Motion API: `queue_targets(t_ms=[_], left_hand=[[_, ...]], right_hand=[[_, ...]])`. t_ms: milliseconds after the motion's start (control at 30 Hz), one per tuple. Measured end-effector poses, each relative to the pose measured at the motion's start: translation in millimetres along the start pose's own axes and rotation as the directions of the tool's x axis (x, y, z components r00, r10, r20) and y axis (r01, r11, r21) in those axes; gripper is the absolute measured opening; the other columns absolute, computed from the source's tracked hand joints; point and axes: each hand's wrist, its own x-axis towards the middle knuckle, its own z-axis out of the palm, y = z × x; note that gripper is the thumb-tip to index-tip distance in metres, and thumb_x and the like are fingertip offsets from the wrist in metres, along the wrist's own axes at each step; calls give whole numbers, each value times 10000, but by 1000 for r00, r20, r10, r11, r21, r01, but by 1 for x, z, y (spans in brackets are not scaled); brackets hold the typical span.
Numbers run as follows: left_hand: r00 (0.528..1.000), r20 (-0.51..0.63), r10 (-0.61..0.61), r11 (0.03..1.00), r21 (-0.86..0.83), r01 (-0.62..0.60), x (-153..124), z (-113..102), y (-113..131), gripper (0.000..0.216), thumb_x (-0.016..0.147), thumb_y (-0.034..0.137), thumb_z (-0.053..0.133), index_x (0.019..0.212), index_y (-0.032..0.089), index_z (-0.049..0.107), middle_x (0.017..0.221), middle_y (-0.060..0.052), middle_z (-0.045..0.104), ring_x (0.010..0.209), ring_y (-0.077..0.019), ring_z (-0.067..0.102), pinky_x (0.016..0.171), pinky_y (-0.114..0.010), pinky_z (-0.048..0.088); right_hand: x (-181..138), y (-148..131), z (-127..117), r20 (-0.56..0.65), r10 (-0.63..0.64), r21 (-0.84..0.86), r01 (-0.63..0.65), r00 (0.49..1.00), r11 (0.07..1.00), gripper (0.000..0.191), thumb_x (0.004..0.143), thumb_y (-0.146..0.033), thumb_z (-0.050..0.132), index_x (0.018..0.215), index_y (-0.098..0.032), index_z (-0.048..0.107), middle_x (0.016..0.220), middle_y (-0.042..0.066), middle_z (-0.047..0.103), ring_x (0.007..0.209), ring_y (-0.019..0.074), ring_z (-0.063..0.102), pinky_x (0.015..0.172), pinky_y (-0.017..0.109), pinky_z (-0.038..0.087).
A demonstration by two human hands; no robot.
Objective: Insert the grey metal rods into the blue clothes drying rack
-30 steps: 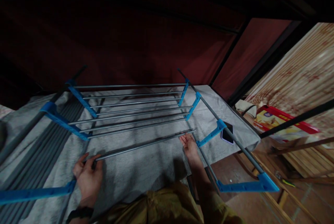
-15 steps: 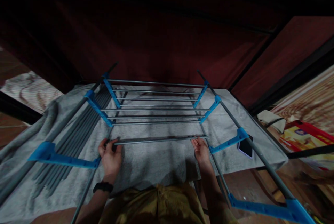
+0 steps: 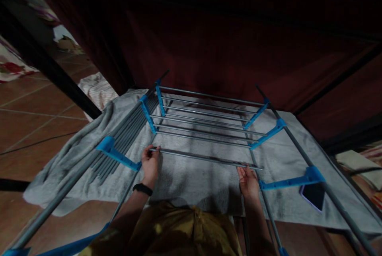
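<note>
dark-screened phone (image 3: pixel 314 197) on grey blanket (image 3: pixel 193 180), dark red fabric (image 3: pixel 227 57) behind, brown tiled floor (image 3: pixel 32 109), pale cloth (image 3: pixel 98 90) at left

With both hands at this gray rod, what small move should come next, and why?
Probably guide the gray rod toward the blue bracket beside the right hand: its right end pokes out free, that bracket bears no crossbar, and the left hand grips the other end.

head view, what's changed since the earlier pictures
The view has swung left, so the rack sits farther right in the picture and more tiled floor shows at left. The held rod now slants down to the right. Nothing was let go: the left hand and right hand stay on it. The phone and loose rods lie as before.
</note>
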Motion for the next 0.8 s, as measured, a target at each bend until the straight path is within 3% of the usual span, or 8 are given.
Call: queue_targets(t_ms=[100, 300, 533, 633, 800], left_hand=[[987, -88, -137, 978, -168, 121, -2, 5, 5, 414, 869, 177, 780, 1196, 248, 536, 992, -26, 717, 993, -229, 757, 909, -381, 580], [964, -11, -265, 895, -374, 242, -1, 6, 9, 397, 833, 137, 855, 1052, 261, 548, 961, -10, 778, 932, -182, 802, 895, -319, 620], [927, 102, -360, 834, -412, 369, -6, 10, 15, 274, 861, 111, 856, 811, 212, 605, 893, -37, 813, 882, -160, 827, 865, -266, 656], [892, 147, -427, 797, -405, 448, -8, 11, 19, 224, 910, 55, 801, 823, 198, 652, 882, -51, 828, 865, -163, 839, 876, -266, 669], [814, 214, -540, 723, -378, 579, -13, 15, 20, 163, 963, 12, 738, 928, 172, 745, 929, -77, 849, 947, -186, 862, 1019, -310, 673]], right_hand=[[0, -1, -1, 9, -3, -34, 3, 1000, 999, 268, 723, -454, 877, 836, -343, 661, 900, 69, 775, 957, 334, 814, 1059, 652, 697], [-9, -8, 7, -45, 17, -7, -17, 999, 1000, 252, 720, -489, 895, 752, -411, 657, 1026, 162, 806, 1170, 407, 816, 1139, 675, 642], [-9, -8, 4, -29, 74, 57, -72, 997, 996, 196, 740, -392, 909, 843, -325, 756, 1049, 70, 847, 1133, 295, 835, 1179, 543, 651], [-7, -7, 0, 1, 94, 98, -94, 996, 991, 212, 754, -343, 922, 868, -269, 760, 1042, 47, 855, 1130, 267, 829, 1191, 486, 638], [-7, -5, -1, 3, 99, 148, -99, 995, 984, 163, 771, -276, 901, 829, -268, 749, 1028, 58, 862, 1125, 286, 831, 1225, 520, 612]])
